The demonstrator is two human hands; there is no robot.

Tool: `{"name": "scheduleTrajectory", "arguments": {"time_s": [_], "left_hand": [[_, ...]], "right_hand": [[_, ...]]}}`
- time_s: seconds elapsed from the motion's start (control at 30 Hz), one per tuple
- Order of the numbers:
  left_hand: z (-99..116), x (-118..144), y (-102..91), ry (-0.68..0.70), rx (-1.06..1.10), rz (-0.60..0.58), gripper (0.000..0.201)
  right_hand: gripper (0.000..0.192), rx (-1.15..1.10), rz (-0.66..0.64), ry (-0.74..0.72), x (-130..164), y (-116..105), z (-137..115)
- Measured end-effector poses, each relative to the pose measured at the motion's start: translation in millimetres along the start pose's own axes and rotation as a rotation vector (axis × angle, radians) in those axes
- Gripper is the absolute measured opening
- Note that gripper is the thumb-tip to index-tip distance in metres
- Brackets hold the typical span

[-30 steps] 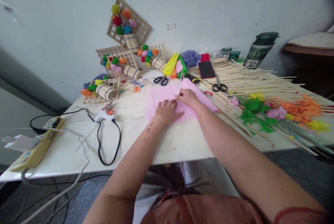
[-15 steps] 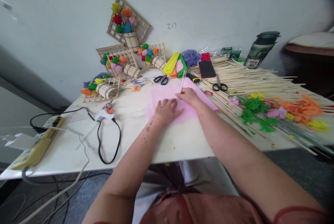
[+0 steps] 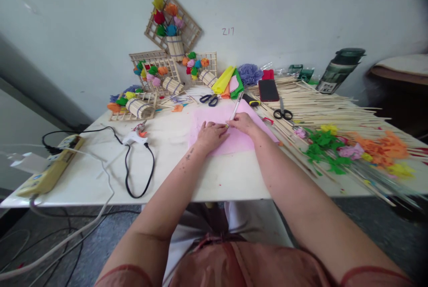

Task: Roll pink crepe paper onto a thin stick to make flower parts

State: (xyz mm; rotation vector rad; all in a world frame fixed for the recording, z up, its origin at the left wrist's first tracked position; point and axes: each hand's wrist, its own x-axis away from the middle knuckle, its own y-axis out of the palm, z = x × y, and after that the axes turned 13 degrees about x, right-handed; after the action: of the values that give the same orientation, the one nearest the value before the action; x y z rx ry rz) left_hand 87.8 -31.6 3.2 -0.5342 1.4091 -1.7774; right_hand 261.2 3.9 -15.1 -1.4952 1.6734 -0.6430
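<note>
Head view: right hand point(image 3: 243, 122) at frame centre, fingers pinched round slim white pen point(image 3: 234, 111); pen's long axis slants up and right, tip down on flat pink paper sheet point(image 3: 230, 142). Left hand point(image 3: 210, 135) just left of pen tip, fingers spread flat, pressing sheet onto white table point(image 3: 174, 171). Hands nearly touching. Black-handled scissors point(image 3: 282, 113) well right of both hands.

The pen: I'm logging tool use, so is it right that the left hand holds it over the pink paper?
Not quite. In the head view the right hand holds the pen over the pink paper; the left hand lies flat on the paper.
</note>
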Motion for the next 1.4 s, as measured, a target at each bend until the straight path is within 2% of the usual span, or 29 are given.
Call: {"name": "scheduleTrajectory", "arguments": {"time_s": [0.23,0.63,0.9,1.1,1.23,1.4], "left_hand": [[1.0,-0.1,0.3,0.006,-0.004,0.012,0.037],[2.2,0.2,0.1,0.009,-0.011,0.015,0.037],[2.3,0.4,-0.2,0.003,-0.007,0.007,0.038],[1.9,1.1,-1.0,-0.008,0.036,0.011,0.039],[-1.9,-0.9,2.7,-0.061,0.095,0.073,0.046],[-6.8,-4.3,7.5,-0.141,0.158,0.12,0.047]], "right_hand": [[0.028,0.068,-0.021,-0.012,4.2,-6.2,-5.9],[0.029,0.127,-0.011,-0.028,0.4,-1.4,-0.7],[0.029,0.116,0.038,-0.005,4.0,-3.2,-3.6],[0.03,0.028,0.05,0.036,5.8,-4.9,-6.5],[0.029,-0.043,0.028,-0.003,4.9,-3.1,-6.0],[0.025,0.018,-0.022,-0.042,3.3,-1.1,-4.2]]}}
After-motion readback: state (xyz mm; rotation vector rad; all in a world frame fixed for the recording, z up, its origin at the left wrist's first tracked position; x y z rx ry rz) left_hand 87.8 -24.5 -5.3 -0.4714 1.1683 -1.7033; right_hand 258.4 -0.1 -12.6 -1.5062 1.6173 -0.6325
